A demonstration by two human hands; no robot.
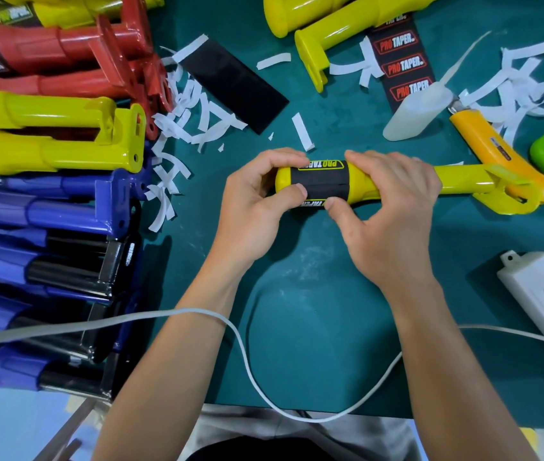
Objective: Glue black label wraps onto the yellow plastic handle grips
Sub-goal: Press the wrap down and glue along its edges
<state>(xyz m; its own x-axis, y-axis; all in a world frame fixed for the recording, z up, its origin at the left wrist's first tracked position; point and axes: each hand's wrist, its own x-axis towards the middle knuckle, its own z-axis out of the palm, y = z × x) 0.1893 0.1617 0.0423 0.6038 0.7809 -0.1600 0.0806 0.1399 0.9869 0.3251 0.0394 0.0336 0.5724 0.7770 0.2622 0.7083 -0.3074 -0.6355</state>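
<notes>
Grip: yellow handle grip (460,182), level, crosswise over the bench (330,311).
Left hand (257,197): pinches its end, steadying.
Right hand (387,207): curled round it, thumb pressing black label wrap (325,183) flat (I judge glue is setting).

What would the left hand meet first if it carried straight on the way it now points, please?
The left hand holds the end of the yellow handle grip; beyond that, likely the short white paper strip, though depth is unclear.

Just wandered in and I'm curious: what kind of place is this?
Probably a small hand-labelling workbench: stacked coloured grips, a strip of spare labels, and peeled white backing scraps scattered about.
</notes>
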